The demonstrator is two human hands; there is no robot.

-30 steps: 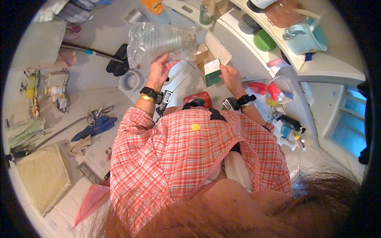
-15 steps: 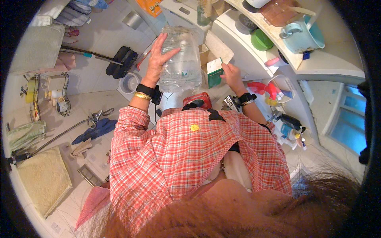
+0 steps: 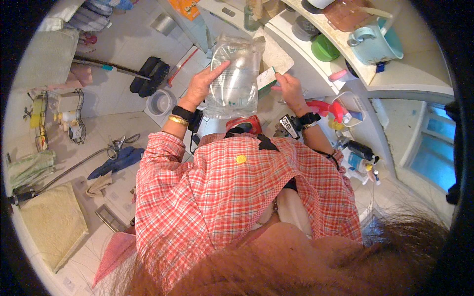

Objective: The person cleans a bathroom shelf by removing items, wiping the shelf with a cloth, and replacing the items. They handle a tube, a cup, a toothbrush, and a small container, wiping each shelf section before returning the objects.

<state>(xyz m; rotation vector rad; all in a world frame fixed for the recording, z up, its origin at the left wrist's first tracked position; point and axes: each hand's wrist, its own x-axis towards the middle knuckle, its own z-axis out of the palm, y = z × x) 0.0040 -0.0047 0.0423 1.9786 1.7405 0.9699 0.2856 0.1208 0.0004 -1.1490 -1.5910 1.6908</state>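
My left hand (image 3: 203, 85) grips the left side of a clear, crinkled plastic bag (image 3: 234, 81), its thumb lying across the front. The bag looks see-through, with faint green print, and I cannot make out anything inside it. In my right hand (image 3: 290, 91) is a small white and green box (image 3: 266, 79), pinched at its right end and tilted. The box's left end lies close beside the bag's right edge; whether they touch I cannot tell. Both wrists wear black straps.
On the right a curved white shelf (image 3: 355, 86) bears a light blue pitcher (image 3: 377, 44) and a green round tub (image 3: 324, 49). A black brush head (image 3: 150, 76) on a long handle, a white round bowl (image 3: 160, 102) and a shower hose (image 3: 74, 170) are at the left. A red item (image 3: 244, 124) lies below the bag.
The bag has shifted a little right and turned, and my left hand has lowered along its side. The box has tilted, so less of its green side shows.
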